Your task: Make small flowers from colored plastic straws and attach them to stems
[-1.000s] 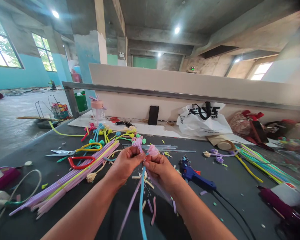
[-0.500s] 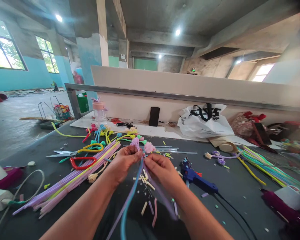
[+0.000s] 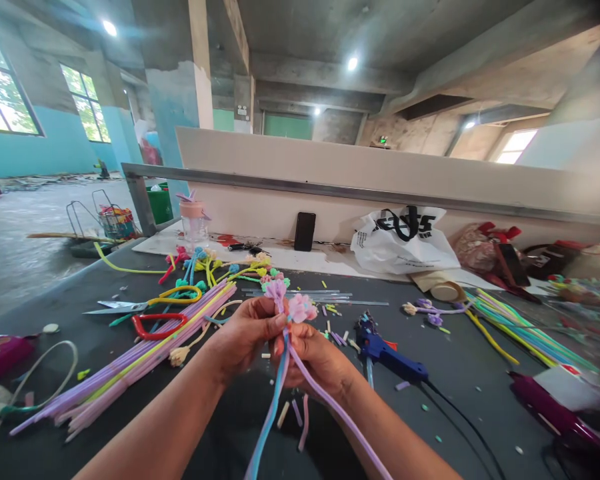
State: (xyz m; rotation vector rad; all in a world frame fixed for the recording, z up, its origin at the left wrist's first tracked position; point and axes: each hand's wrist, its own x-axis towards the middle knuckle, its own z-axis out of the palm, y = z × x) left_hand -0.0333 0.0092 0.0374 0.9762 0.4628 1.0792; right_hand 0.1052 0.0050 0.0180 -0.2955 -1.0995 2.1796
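My left hand is closed, thumb and forefinger pinching the stems just under a lilac pipe-cleaner flower. Close against it, my right hand has its fingers wrapped round the same stems, below a pale pink flower. From between the hands, a blue pipe cleaner trails down toward me, with a lilac strand alongside. Another lilac pipe cleaner runs down over my right wrist. The fingers partly hide where the stems meet.
On the left lie scissors with yellow and red handles beside a pipe-cleaner bundle. A blue glue gun with a cord is on the right. Behind stand a phone, a pink-lidded bottle and a white bag.
My right hand has turned and closed further round the stems, lower down. The loose lilac strand now lies across my right wrist. The camera view has shifted slightly.
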